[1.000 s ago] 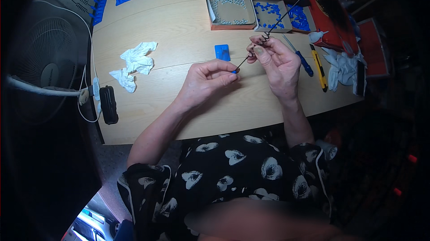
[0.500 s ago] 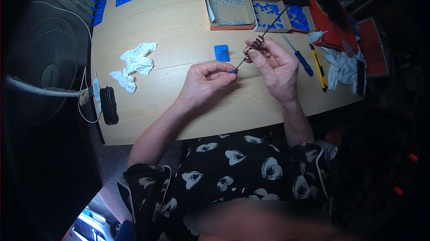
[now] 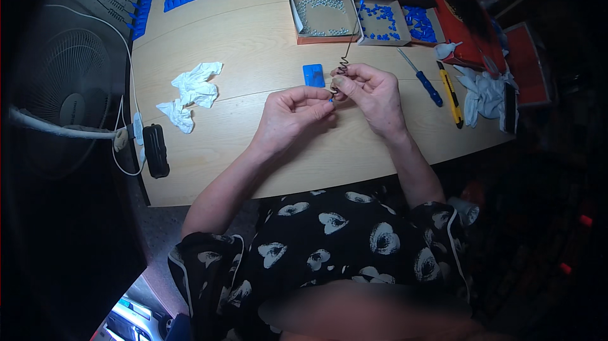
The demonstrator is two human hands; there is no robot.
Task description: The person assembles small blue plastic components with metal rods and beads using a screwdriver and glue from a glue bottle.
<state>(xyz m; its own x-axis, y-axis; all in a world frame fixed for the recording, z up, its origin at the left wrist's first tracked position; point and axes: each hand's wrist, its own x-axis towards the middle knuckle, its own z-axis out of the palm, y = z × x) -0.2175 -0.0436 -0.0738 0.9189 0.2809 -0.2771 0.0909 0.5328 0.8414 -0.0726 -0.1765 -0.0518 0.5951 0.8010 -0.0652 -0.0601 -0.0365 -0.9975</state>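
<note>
Above the middle of the table, my right hand (image 3: 373, 99) pinches a dark wire with a coiled spring section (image 3: 343, 64). Its straight upper end points away toward the boxes. My left hand (image 3: 286, 117) is closed at the wire's lower end, thumb and forefinger around a small blue piece (image 3: 331, 100), mostly hidden by the fingertips. Both hands' fingertips nearly meet there. Whether the wire sits inside the blue piece I cannot make out. Just beyond the hands a flat blue plastic block (image 3: 313, 75) lies on the table.
At the back stand a box of clear beads (image 3: 324, 36) and a box of small blue parts (image 3: 383, 38). A blue screwdriver (image 3: 429, 89) and yellow utility knife (image 3: 450, 97) lie right. Crumpled white tissue (image 3: 196, 85) lies left, near a fan (image 3: 73, 88). Spring-topped blue parts (image 3: 142, 15) line the far left.
My right hand has moved left and nearer, sliding the coiled wire down toward my left fingertips. The wire now stands steeper. My left hand has hardly moved.
</note>
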